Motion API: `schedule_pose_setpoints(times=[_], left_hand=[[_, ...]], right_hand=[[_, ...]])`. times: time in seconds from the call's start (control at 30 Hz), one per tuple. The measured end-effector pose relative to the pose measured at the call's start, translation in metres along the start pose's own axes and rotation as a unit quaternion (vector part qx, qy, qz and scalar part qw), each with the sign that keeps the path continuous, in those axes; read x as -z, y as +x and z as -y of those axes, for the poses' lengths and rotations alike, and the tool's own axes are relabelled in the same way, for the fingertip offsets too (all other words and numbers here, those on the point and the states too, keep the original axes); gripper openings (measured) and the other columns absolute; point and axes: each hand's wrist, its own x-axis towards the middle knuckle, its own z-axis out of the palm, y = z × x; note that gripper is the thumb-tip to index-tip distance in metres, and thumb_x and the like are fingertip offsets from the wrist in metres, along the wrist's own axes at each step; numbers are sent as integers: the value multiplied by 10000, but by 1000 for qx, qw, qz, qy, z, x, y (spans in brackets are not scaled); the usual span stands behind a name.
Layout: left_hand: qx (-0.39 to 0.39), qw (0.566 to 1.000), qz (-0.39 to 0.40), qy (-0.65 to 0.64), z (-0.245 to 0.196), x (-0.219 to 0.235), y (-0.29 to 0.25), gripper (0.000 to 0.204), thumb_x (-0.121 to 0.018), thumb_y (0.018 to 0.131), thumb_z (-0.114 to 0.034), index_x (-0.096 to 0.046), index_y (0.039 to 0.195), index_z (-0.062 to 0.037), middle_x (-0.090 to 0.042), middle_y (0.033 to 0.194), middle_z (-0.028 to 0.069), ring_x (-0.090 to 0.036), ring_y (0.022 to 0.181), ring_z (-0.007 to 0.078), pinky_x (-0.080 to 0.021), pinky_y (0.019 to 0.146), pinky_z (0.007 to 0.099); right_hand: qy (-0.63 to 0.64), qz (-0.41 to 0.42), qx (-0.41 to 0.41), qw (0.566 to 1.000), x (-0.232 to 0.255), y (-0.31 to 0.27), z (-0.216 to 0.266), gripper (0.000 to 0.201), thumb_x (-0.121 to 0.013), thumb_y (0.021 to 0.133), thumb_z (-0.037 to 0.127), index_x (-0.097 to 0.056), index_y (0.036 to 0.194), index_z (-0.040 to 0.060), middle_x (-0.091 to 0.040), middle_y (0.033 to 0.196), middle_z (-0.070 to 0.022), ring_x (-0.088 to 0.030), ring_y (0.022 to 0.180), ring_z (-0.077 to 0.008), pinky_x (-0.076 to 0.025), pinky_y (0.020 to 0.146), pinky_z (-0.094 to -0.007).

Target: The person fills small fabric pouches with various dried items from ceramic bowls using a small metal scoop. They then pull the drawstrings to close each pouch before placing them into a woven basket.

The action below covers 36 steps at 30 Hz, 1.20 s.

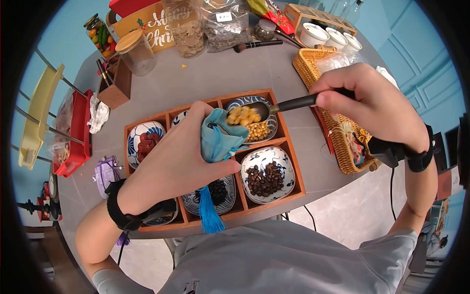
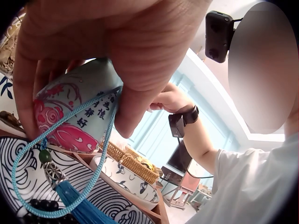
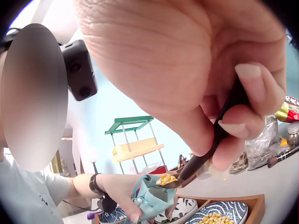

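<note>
We see the left hand [image 1: 171,161] wrapped around a small light-blue fabric pouch [image 1: 217,139], fingers and thumb curled about its body so that its gathered mouth points up and stands open. From the left wrist view the pouch [image 2: 77,114] shows a pale blue-green cloth printed with a pink-red pattern and dark blue characters; a thin blue cord loops from it, strung with a green bead and a metal cap, ending in a bright blue tassel [image 1: 210,213] that hangs down past the near edge of the wooden tray [image 1: 289,147].

The right hand [image 1: 377,108] pinches the dark handle of a spoon [image 1: 279,105] between thumb and curled fingers. The spoon's bowl is heaped with yellow kernels [image 1: 243,116] and sits right at the pouch's open mouth, above the tray's far row of compartments.

The tray lies on the grey table [image 1: 220,73], toward its near edge, and holds blue-and-white patterned dishes: one with more yellow kernels [image 1: 259,131] at the far right compartment, one with coffee beans [image 1: 264,179] at the near right, one with small black beans [image 1: 218,191] beside it, and one with dark red pieces [image 1: 147,143] at the far left. A woven basket [image 1: 338,137] stands just beside the tray near the table's right edge.
</note>
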Motion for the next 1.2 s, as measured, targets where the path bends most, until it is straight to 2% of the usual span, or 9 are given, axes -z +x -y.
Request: schedule_pose_setpoints(times=[0.03,0.13,0.2,0.43,0.57,0.6,0.83,1.03,1.2], left_hand=[[-8,1000,-1,-4,1,-1,1,727,-919,779,-213,-463,1321,-48,-648,1161,67,-625,1078,155,-512,929,323],[-32,999,-3,-19,5,-3,2,729,-921,781,-221,-466,1322,-45,-639,1159,62,-606,1075,141,-502,937,316],[-48,998,-5,-35,7,-4,2,727,-920,786,-225,-466,1323,-43,-635,1160,59,-595,1079,133,-497,945,313],[-40,997,-12,-65,9,-5,-3,711,-915,794,-209,-469,1326,-52,-640,1155,54,-608,1058,123,-516,916,305],[-39,997,-16,-65,12,-5,-4,719,-915,791,-202,-466,1332,-54,-644,1162,60,-621,1075,136,-523,925,308],[-38,997,-14,-70,11,-5,-5,721,-915,791,-201,-464,1335,-54,-645,1164,62,-624,1082,140,-523,931,309],[-59,995,-39,-76,11,-4,-11,749,-918,786,-200,-458,1361,-61,-639,1199,57,-620,1108,139,-516,945,310],[-55,995,-40,-73,11,-4,-11,754,-920,785,-212,-457,1362,-66,-633,1201,49,-612,1109,138,-513,940,311],[-71,994,-45,-77,12,-5,-10,750,-921,786,-220,-460,1358,-70,-633,1191,49,-607,1098,138,-509,930,312]], right_hand=[[-25,-20,55,998,-4,1,1,183,-671,989,111,-690,1036,-65,-665,763,-82,-597,693,-118,-468,614,-280],[-95,-96,137,981,-18,5,27,139,-673,925,28,-688,1044,-41,-637,820,-128,-593,681,-229,-468,599,-336],[-127,-148,191,962,-24,0,38,142,-662,922,8,-684,1055,-36,-632,876,-123,-603,716,-225,-471,598,-334],[-74,-139,9,987,-2,-20,26,155,-675,930,-5,-679,1078,-52,-666,927,-80,-635,807,-133,-495,625,-250],[-111,-124,34,985,-27,-9,-9,164,-681,928,2,-680,1080,-60,-686,957,-139,-678,779,-219,-531,637,-299],[-146,-149,83,975,-36,-4,-17,145,-689,890,52,-674,1013,-23,-694,947,-187,-689,804,-377,-550,664,-435],[-255,-99,93,957,-70,3,-30,96,-668,889,52,-632,965,5,-635,878,-156,-679,792,-385,-558,656,-456],[-93,-31,35,995,-57,4,-30,122,-665,883,57,-725,939,-33,-703,868,-206,-690,851,-401,-550,729,-463],[-23,63,-34,997,-51,15,-37,166,-668,933,85,-731,1005,-50,-684,752,-149,-661,690,-245,-520,664,-357]])
